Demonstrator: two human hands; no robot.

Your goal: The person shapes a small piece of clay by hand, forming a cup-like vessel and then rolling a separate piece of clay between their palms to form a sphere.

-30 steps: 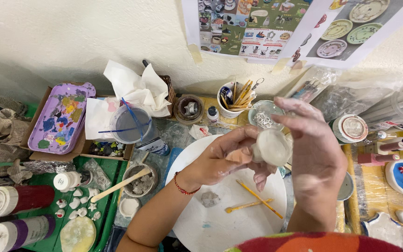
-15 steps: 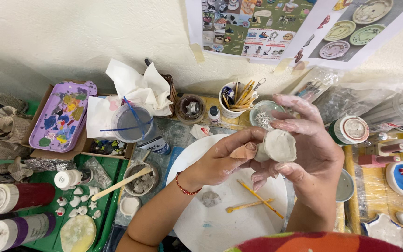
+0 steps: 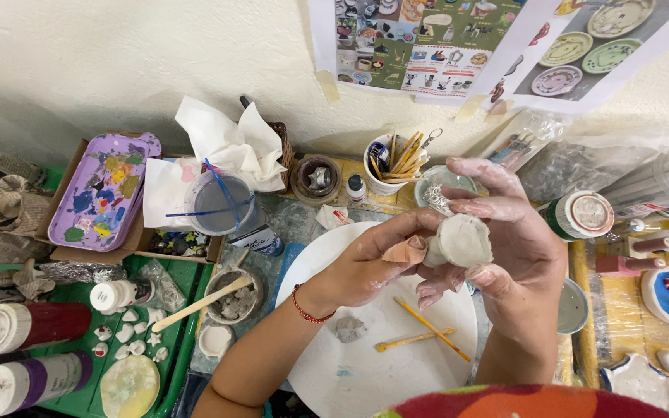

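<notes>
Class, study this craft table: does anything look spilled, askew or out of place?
Nothing is spilled or broken. Oddments only: a grey clay scrap and two wooden sticks lie loose and crossed on the white round board, below the hands pinching a clay disc.

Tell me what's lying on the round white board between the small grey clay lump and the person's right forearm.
In the head view, two thin yellow wooden sticks lie between the grey clay lump and the right forearm.

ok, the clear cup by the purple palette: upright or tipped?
Upright. The clear cup stands on its base by the purple palette, its round rim facing the camera, greyish water inside and a thin blue stick resting across it.
</notes>
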